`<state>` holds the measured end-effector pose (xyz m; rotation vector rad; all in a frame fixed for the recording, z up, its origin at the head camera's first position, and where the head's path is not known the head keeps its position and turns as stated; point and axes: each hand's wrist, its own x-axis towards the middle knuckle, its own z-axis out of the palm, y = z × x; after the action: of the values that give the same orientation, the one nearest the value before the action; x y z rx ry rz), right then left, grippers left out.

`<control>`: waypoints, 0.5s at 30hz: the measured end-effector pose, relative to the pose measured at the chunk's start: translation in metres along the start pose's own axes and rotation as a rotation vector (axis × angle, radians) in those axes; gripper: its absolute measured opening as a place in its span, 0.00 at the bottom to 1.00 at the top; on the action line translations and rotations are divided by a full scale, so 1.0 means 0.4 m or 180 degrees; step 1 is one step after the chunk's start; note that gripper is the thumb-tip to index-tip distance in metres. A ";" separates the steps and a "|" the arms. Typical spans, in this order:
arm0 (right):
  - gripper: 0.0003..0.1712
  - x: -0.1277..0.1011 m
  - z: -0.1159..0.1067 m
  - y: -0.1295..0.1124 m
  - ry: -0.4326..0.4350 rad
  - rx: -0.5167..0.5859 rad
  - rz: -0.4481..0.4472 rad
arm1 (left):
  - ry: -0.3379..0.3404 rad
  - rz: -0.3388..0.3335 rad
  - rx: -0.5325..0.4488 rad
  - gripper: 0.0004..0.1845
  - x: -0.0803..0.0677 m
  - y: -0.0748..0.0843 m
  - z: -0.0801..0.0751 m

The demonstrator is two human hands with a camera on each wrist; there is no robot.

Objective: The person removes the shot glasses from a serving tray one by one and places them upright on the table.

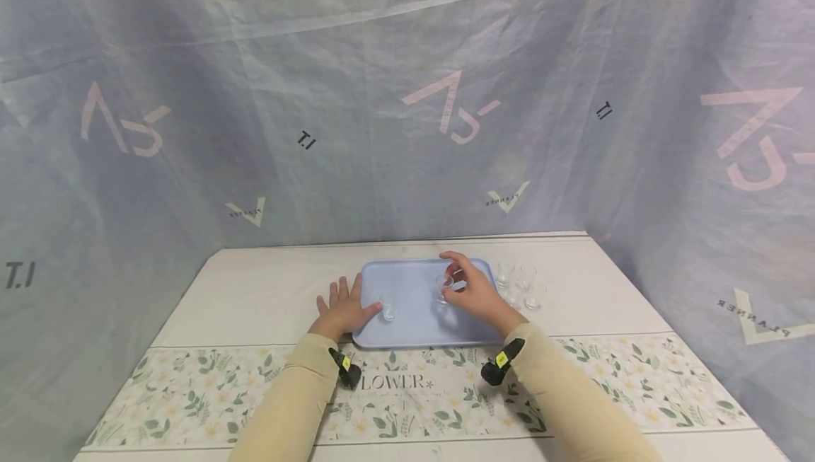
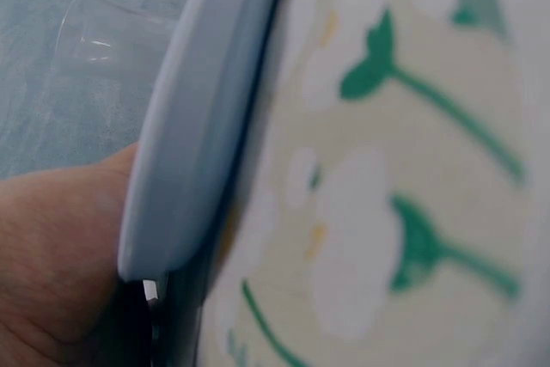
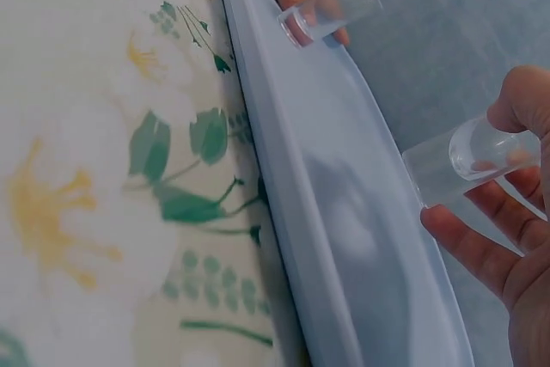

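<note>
A blue tray [image 1: 414, 331] lies on the table. My left hand [image 1: 344, 313] rests at its left side with fingers spread, the thumb reaching over the rim toward a clear shot glass [image 1: 388, 310] that stands on the tray. Whether thumb and glass touch, I cannot tell. Over the right half of the tray, my right hand [image 1: 474, 292] holds a second clear shot glass [image 3: 473, 156] between thumb and fingers, roughly upright. Whether its base touches the tray is unclear. The left wrist view catches the tray's rim [image 2: 193, 126] and part of the left hand [image 2: 60, 247].
Several more clear shot glasses [image 1: 525, 278] are grouped on the table just right of the tray, partly behind the right hand. A floral band [image 1: 255, 395] runs across the white tablecloth in front. Grey-blue sheeting [image 1: 382, 94] hangs behind and at both sides.
</note>
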<state>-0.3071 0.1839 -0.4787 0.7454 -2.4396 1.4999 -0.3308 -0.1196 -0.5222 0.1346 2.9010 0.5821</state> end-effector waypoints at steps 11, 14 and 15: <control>0.41 -0.051 -0.050 0.000 -0.0020 -0.0260 0.0114 | 0.0002 0.0059 -0.0055 0.50 -0.041 0.022 -0.029; 0.42 -0.063 -0.061 0.003 -0.0009 -0.0294 0.0140 | 0.0011 0.0056 -0.0057 0.49 -0.054 0.030 -0.039; 0.42 -0.067 -0.064 0.004 -0.0006 -0.0298 0.0156 | 0.0034 0.0077 -0.0064 0.50 -0.053 0.028 -0.038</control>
<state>-0.2877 0.2154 -0.4785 0.6739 -2.5273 1.3909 -0.3123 -0.1174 -0.5006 0.1644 2.9066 0.6175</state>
